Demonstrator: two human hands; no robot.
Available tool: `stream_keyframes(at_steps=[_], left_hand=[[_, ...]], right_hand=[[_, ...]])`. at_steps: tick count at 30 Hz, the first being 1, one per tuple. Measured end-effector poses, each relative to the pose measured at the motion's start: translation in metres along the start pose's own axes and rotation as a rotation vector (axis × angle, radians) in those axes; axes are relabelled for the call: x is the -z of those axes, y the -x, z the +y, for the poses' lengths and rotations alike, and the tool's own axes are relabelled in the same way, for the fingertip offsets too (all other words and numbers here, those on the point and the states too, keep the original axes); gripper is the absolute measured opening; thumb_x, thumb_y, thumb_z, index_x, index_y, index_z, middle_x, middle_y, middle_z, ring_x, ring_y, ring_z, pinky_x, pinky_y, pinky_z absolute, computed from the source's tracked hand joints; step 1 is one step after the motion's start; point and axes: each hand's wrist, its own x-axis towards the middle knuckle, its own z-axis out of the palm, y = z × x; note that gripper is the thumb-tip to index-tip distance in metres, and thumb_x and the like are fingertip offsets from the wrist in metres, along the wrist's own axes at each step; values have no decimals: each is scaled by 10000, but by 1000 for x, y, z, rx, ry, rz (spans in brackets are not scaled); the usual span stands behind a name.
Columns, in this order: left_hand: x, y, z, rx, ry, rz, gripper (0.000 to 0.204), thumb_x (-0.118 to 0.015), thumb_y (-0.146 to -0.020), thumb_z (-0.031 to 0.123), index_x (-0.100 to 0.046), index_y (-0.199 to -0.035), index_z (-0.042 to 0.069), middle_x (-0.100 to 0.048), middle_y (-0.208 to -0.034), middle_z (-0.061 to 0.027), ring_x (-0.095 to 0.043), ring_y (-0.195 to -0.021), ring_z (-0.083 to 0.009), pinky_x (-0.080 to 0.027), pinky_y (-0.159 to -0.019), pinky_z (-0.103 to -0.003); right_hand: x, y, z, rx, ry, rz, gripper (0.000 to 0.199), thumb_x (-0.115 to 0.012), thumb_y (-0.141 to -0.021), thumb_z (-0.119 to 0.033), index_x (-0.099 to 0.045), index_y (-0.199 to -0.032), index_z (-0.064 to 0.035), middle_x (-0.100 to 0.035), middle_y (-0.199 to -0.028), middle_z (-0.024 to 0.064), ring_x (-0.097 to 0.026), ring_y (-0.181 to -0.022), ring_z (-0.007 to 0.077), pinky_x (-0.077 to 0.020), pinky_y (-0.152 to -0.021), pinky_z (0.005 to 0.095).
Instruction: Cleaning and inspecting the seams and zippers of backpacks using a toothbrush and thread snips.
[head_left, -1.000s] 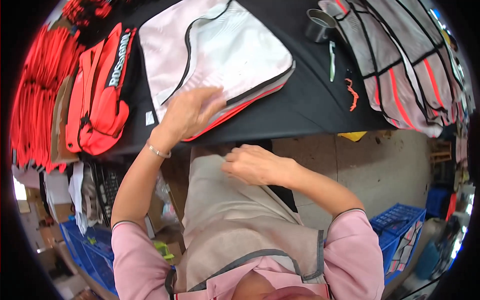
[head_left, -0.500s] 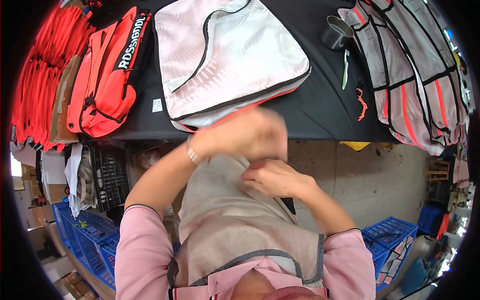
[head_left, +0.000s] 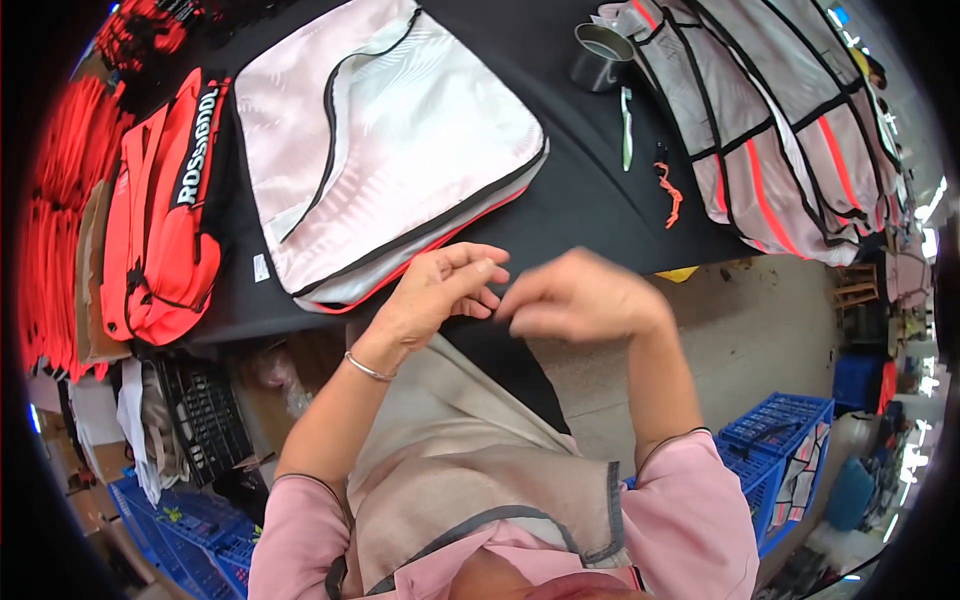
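Just off the front edge of the black-covered table, my two hands are close together above my lap. My left hand (head_left: pixel 440 292) has its fingers curled in, the thumb brought against them; whatever it pinches, if anything, is too small to make out. Bent toward those fingertips, my right hand (head_left: pixel 590 298) is smeared by motion. Beyond my left hand lies a pale pink and white fabric bag (head_left: pixel 430 120) with black piping, a red edge stripe and a curved black seam on top. Over my lap hangs a beige apron (head_left: pixel 480 450).
A folded red bag (head_left: pixel 160 230) lies left, beside a red fabric stack (head_left: pixel 55 240). To the right are a metal cup (head_left: pixel 602 62), a green-white toothbrush (head_left: pixel 627 130), an orange cord (head_left: pixel 670 195) and several grey bags (head_left: pixel 770 130). Blue crates (head_left: pixel 765 450) stand below.
The hands have gone from overlapping to side by side, my right hand rising and moving right. The view has turned, so the table things appear farther left.
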Motion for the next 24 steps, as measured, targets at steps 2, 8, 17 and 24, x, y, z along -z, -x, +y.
stream_keyframes(at_steps=[2, 8, 17, 24], left_hand=[[-1, -11, -17, -50, 127, 65, 285, -586, -993, 205, -637, -1170, -12, -694, -973, -82, -647, -744, -94, -554, -695, -232], [-6, -14, -17, -785, -600, 441, 172, -656, -929, 49, -670, -1082, -29, -697, -957, -77, -653, -750, -106, -545, -669, -234], [2, -23, -17, -44, 420, 37, 410, -598, -995, 308, -595, -1225, -31, -693, -1015, -94, -672, -790, -97, -580, -699, -224], [-9, -53, -31, -137, 700, 341, 322, -688, -942, 249, -629, -1108, -21, -696, -1035, -97, -642, -771, -87, -554, -683, -192]], right_hand=[[30, 4, 29, -253, -281, 354, 166, -625, -922, -98, -707, -1008, 17, -687, -829, 49, -647, -725, 101, -528, -670, 243], [80, 6, 96, -360, 265, 1083, 197, -631, -915, -131, -712, -1034, 3, -718, -788, 89, -669, -686, 126, -522, -657, 260], [46, -36, 95, -267, -11, 1037, 187, -633, -924, -120, -708, -1038, 9, -705, -775, 69, -649, -684, 104, -520, -655, 249], [51, -26, 95, -278, 45, 1051, 186, -619, -936, -122, -709, -1036, 6, -722, -841, 110, -677, -722, 153, -531, -703, 277]])
